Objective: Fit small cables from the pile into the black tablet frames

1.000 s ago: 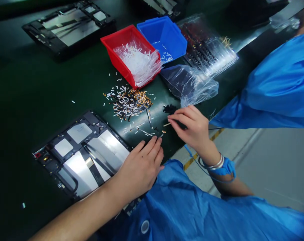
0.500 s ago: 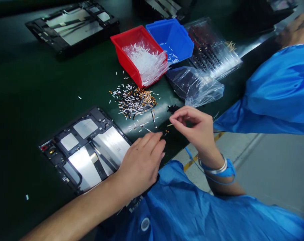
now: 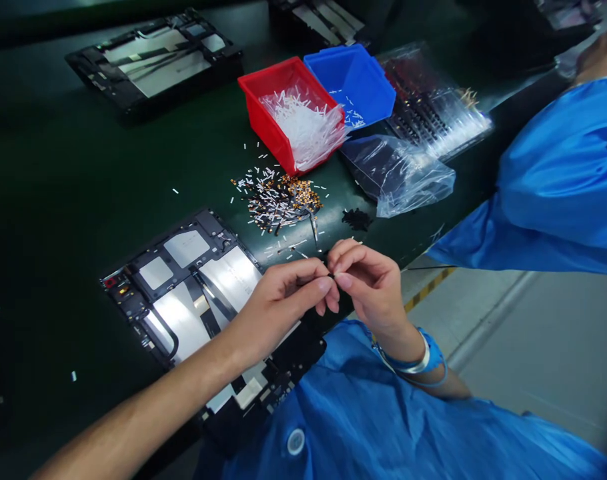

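My left hand (image 3: pixel 288 293) and my right hand (image 3: pixel 373 287) meet at the fingertips, each closed in a pinch. Between them shows a small black piece (image 3: pixel 331 275), mostly covered by the fingers. Beneath my left forearm lies an opened tablet-like device (image 3: pixel 183 307), with silver plates, dark flat cables and a black frame. Just beyond the hands is a pile of small parts (image 3: pixel 278 203), white strips mixed with dark and gold-coloured bits. A little heap of black pieces (image 3: pixel 357 219) sits above my right hand.
A red bin (image 3: pixel 266 110) holds a bag of white strips, beside a blue bin (image 3: pixel 363 87). Clear plastic bags (image 3: pixel 403 173) and a tray of parts (image 3: pixel 428 100) lie to the right. Another opened device (image 3: pixel 156 63) is at the back. A co-worker's blue sleeve (image 3: pixel 558 180) reaches in at right.
My right hand has come down from beside the black heap to meet my left hand. My left hand has turned and lifted off the table into a pinch. The view has shifted slightly.
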Action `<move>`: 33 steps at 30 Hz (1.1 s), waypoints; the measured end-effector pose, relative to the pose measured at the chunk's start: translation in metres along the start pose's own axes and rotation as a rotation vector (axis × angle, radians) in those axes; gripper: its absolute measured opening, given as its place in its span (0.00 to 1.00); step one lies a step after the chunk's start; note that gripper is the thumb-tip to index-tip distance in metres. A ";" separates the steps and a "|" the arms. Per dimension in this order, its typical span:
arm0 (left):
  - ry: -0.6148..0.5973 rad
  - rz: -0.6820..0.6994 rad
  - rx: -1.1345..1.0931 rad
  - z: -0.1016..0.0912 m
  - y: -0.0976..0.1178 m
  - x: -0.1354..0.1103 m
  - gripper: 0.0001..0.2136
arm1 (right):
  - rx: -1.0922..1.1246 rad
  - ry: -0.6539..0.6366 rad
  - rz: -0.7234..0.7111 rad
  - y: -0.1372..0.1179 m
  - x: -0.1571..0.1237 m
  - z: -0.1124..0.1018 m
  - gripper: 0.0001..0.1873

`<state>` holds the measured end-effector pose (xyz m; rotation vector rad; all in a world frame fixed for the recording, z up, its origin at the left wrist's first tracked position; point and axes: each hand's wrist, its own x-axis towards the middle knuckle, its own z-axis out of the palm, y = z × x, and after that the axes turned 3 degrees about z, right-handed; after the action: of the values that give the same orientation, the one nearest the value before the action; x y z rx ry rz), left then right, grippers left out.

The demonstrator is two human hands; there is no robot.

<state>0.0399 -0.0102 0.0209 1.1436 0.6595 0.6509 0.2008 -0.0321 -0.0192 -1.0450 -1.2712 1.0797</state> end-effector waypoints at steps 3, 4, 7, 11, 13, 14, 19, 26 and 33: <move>0.001 -0.009 0.071 0.000 0.002 -0.001 0.14 | -0.063 -0.013 -0.013 -0.003 -0.001 0.000 0.07; 0.006 -0.012 0.105 0.001 0.003 0.000 0.15 | -0.094 -0.015 -0.023 -0.004 -0.002 0.000 0.07; 0.030 -0.022 0.202 0.001 0.001 0.000 0.16 | -0.212 -0.013 -0.086 -0.011 -0.002 -0.001 0.02; 0.069 -0.028 0.324 0.002 -0.003 0.000 0.16 | -0.481 -0.004 -0.243 -0.020 -0.004 -0.005 0.06; 0.042 -0.017 0.386 0.002 -0.005 0.000 0.17 | -0.587 -0.005 -0.315 -0.022 -0.006 -0.009 0.08; 0.021 0.000 0.422 0.003 -0.006 -0.001 0.16 | -0.608 -0.006 -0.327 -0.021 -0.007 -0.011 0.08; 0.038 0.270 0.898 0.007 -0.018 -0.002 0.13 | -0.629 0.158 -0.181 -0.008 -0.011 -0.023 0.06; -0.243 0.401 1.529 0.013 -0.038 -0.005 0.20 | -0.984 0.197 -0.226 0.014 -0.013 -0.029 0.05; -0.308 0.355 1.606 0.013 -0.036 -0.004 0.25 | -1.138 0.186 -0.339 0.019 -0.017 -0.028 0.05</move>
<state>0.0517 -0.0315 -0.0092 2.8225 0.6711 0.0875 0.2285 -0.0453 -0.0417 -1.6011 -1.8492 -0.0987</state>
